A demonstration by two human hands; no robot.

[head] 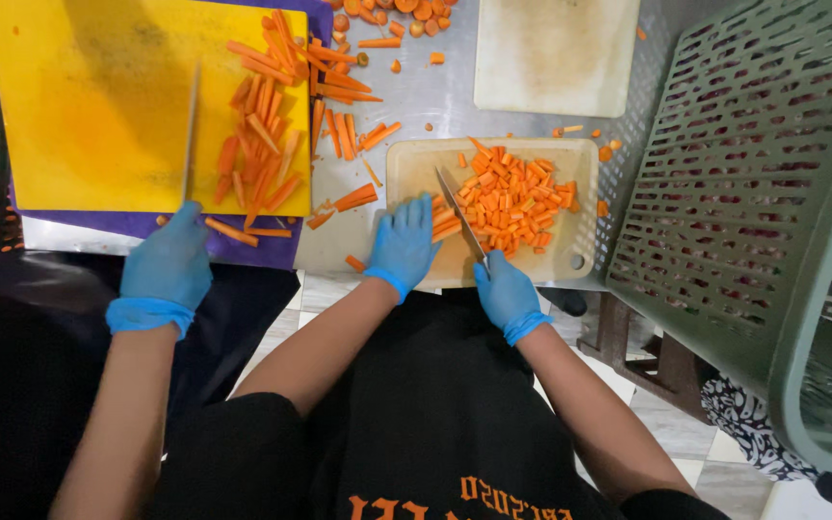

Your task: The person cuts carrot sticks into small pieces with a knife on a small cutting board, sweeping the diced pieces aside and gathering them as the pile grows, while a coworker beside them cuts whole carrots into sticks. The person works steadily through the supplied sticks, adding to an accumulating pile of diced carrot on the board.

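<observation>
My right hand (506,292), in a blue glove, is closed around the handle of a knife (461,216), whose blade runs up and to the left across a pale cutting board (580,159). My left hand (403,241), also gloved in blue, lies flat with the fingers curled down on some carrot sticks (445,223) at the left edge of that board, touching them right beside the blade. To the right of the knife, a heap of chopped carrot pieces (517,197) covers the middle of the board.

A co-worker's gloved hand (168,260) at the left grips a second knife (190,135) that stands over a yellow cutting board (89,96). Long carrot strips (262,144) are piled along that board's right side and spill onto the steel table (445,91). Round carrot slices (392,12) sit at the top edge of the table, near a white cutting board (556,53). A green plastic crate (753,183) leans at the right, just beside my board.
</observation>
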